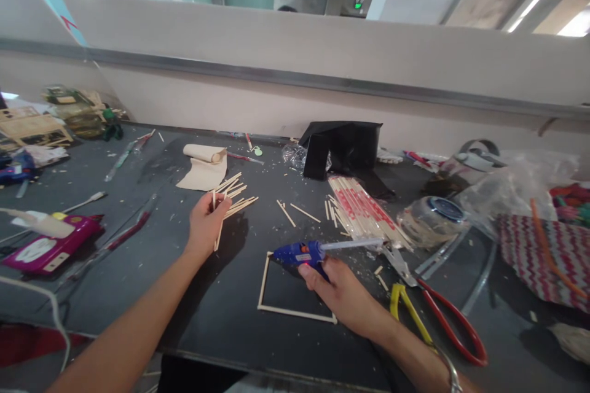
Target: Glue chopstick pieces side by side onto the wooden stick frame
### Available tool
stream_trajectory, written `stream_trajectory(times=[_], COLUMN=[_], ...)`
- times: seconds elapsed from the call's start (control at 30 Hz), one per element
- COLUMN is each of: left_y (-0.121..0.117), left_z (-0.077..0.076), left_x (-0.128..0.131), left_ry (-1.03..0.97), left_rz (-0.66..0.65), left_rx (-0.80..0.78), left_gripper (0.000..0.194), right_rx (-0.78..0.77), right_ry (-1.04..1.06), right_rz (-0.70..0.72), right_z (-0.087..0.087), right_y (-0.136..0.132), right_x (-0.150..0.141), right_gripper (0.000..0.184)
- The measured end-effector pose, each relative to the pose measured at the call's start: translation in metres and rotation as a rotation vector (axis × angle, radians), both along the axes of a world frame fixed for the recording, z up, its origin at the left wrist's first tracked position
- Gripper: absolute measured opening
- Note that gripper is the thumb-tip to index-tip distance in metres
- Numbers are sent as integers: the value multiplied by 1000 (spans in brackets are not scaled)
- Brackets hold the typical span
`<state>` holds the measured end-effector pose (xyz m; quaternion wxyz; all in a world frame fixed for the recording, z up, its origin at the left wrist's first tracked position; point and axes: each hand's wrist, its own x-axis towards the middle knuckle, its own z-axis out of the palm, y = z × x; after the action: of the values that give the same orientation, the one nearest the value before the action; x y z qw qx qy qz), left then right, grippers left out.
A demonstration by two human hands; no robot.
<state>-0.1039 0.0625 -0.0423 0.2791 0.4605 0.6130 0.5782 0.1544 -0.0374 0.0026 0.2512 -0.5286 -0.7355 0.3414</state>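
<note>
My right hand [341, 295] is wrapped round a blue hot glue gun [299, 253], with a clear glue stick [353, 244] standing out of its back. The gun's nozzle points left, at the upper end of the left side of a wooden stick frame [295, 312]. Three sides of that frame show; my hand and the gun cover its right part. Fingers of my left hand [207, 221] are closed on a thin wooden stick [218, 237], whose lower end hangs below them. Just beyond lies a loose bunch of wooden sticks [240, 202], partly behind my fingers.
Red-and-yellow handled pliers [454, 319] lie right of my right arm. Further back are packaged sticks [364, 209], a clear jar [431, 218], a black folded sheet [343, 147] and a beige cloth roll [205, 166]. On the left sits a magenta power strip [55, 245] with cables.
</note>
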Motion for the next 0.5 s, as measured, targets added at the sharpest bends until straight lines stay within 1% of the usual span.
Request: stream_trajectory(times=[0.3, 0.5], left_y=[0, 1], left_z=[0, -2], left_x=[0, -1], left_ry=[-19, -9], left_rz=[-19, 3], left_rx=[-5, 5], left_gripper=[21, 24], right_rx=[-1, -3], right_ry=[-21, -24], right_rz=[11, 24], right_z=[0, 0], right_y=[-1, 0], right_x=[1, 3], right_gripper=[31, 33])
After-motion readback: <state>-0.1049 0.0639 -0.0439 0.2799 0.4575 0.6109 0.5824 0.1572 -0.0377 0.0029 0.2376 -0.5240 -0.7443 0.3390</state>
